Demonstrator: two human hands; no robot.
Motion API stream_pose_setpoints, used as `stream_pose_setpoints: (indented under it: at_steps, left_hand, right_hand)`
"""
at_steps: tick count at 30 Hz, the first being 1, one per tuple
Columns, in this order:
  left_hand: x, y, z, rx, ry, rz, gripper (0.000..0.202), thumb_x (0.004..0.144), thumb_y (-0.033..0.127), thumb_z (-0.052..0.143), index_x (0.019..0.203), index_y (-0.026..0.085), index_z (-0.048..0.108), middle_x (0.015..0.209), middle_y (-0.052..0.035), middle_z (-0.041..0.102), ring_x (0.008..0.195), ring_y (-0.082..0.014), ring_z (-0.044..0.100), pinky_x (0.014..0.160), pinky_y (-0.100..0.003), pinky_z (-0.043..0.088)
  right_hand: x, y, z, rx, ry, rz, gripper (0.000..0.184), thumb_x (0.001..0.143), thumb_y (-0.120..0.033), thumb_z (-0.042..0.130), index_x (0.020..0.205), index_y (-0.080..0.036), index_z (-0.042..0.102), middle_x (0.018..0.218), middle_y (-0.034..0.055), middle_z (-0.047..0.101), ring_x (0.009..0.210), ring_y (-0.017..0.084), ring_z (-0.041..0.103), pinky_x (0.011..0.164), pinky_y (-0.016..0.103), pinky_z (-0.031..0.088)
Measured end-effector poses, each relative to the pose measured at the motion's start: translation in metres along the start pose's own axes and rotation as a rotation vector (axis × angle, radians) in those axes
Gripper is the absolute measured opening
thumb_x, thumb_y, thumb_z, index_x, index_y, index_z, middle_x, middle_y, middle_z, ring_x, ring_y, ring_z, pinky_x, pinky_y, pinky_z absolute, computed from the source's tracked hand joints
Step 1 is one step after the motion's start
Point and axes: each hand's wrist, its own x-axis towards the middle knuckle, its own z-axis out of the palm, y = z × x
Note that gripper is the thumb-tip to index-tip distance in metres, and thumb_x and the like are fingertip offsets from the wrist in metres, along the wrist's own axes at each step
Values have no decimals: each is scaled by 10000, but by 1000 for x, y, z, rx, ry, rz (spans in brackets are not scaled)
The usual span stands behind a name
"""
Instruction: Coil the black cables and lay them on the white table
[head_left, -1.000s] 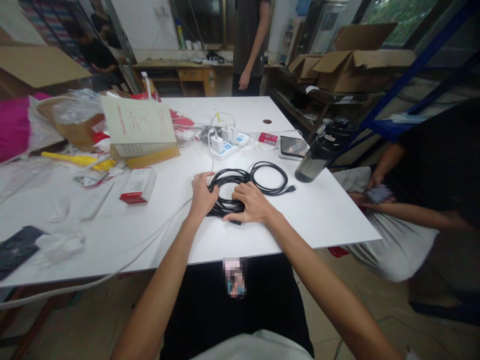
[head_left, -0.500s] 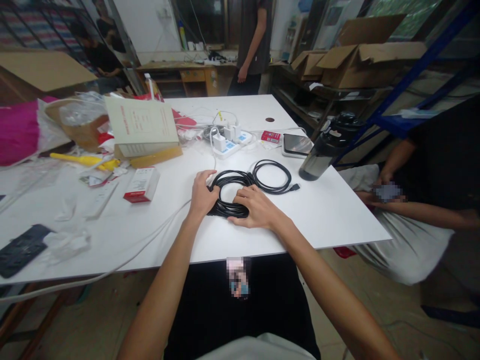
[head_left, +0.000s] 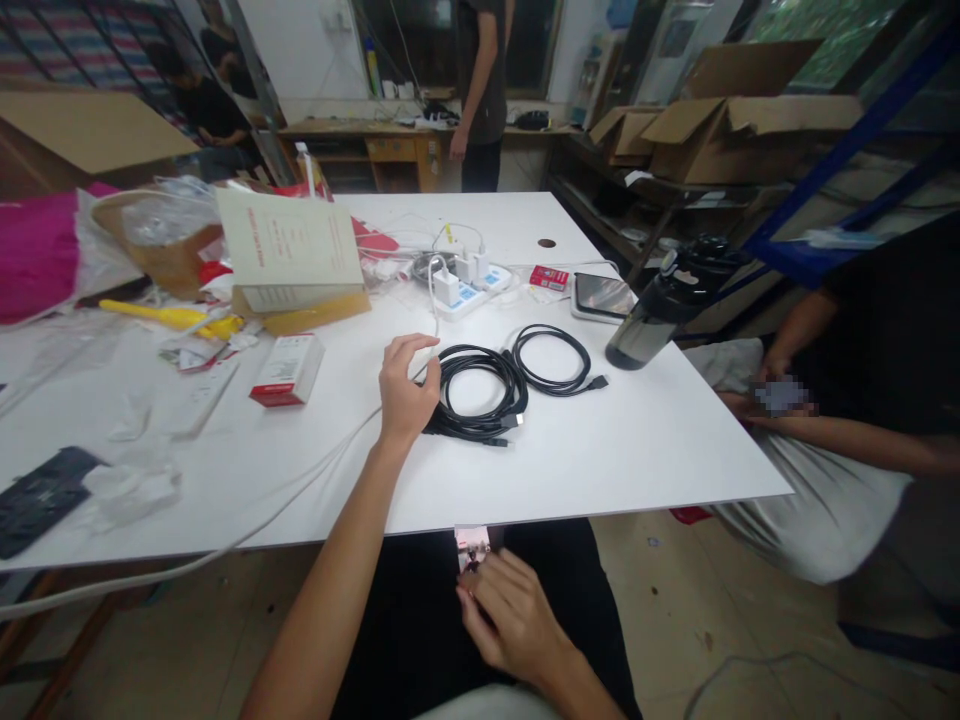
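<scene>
Keeping the left hand [head_left: 407, 392] wide beside the bigger cable coil [head_left: 465, 424]; cannot tell whether gripping the phone [head_left: 471, 538] with the right hand [head_left: 514, 612]; could spill loops if bumping one-handed.

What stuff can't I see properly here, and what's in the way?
All in the head view:
- Black coil: left edge hidden by the left hand.
- Pink item on the lap: lower part covered by the right hand.
- Magenta bag: cut off by the left edge.
- Red-white box: print too small.
</scene>
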Motion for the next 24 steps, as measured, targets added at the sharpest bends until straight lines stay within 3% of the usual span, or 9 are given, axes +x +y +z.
stream_pose_setpoints:
  at_steps: [3, 6, 9, 13, 15, 17, 20, 24]
  left_hand:
    - [0, 4, -1, -17, 31, -5, 171, 988, 204, 635, 1121, 232, 738, 1153, -84, 739, 1181, -274, 672, 1115, -446, 503]
    - [-1, 5, 0, -22, 37, -8, 150, 1003, 220, 629, 1111, 236, 731, 1138, -84, 739, 1173, -276, 667, 1097, -445, 508]
    - [-2, 6, 1, -5, 32, 3, 141, 1007, 217, 623, 1096, 236, 731, 1113, -82, 742, 1150, -273, 672, 1077, -441, 518]
    - [-1, 6, 2, -1, 30, 14, 131, 1018, 216, 613, 1085, 235, 725, 1103, -80, 743, 1130, -264, 676, 1064, -437, 524]
    - [-1, 6, 2, 2, 22, 8, 129, 1021, 223, 608, 1082, 237, 721, 1102, -80, 741, 1133, -266, 676, 1064, -442, 524]
    - [-1, 5, 2, 8, 10, 1, 132, 1021, 230, 602, 1078, 240, 721, 1100, -80, 739, 1135, -270, 673, 1067, -450, 523]
    - [-2, 7, 3, 6, -7, 1, 141, 1020, 226, 590, 1073, 241, 720, 1095, -79, 736, 1133, -270, 670, 1069, -454, 523]
    - [-4, 9, 5, -2, -30, 12, 147, 1027, 225, 580, 1073, 247, 717, 1095, -81, 733, 1132, -272, 672, 1069, -457, 525]
  right_hand:
    - [-40, 22, 52, -120, -434, 466, 399, 1109, -294, 444, 1431, -154, 632, 1170, 181, 780, 1046, 293, 775, 949, 440, 621]
    - [-56, 44, 79, -210, -753, 641, 494, 1086, -300, 468, 1521, -98, 589, 1306, 279, 734, 1208, 388, 749, 1097, 564, 562]
    - [-62, 47, 86, -195, -806, 623, 482, 1071, -285, 483, 1495, -99, 614, 1319, 285, 730, 1210, 389, 753, 1123, 577, 541]
    - [-71, 39, 83, -121, -835, 531, 442, 1051, -280, 523, 1467, -184, 641, 1255, 194, 778, 1154, 322, 777, 1013, 427, 607]
    - [-76, 37, 82, -94, -832, 492, 433, 1038, -239, 528, 1451, -225, 655, 1322, 168, 762, 1176, 298, 770, 1011, 390, 608]
    - [-80, 39, 79, -79, -826, 469, 455, 1031, -187, 502, 1455, -234, 662, 1407, 170, 723, 1250, 305, 739, 1066, 422, 592]
    - [-81, 51, 71, -78, -849, 408, 569, 1002, -105, 478, 1536, -246, 617, 1509, 175, 657, 1390, 342, 653, 1201, 574, 499]
    - [-70, 81, 55, -133, -921, 272, 623, 953, -68, 554, 1514, -317, 654, 1484, 118, 687, 1432, 356, 620, 1260, 667, 410]
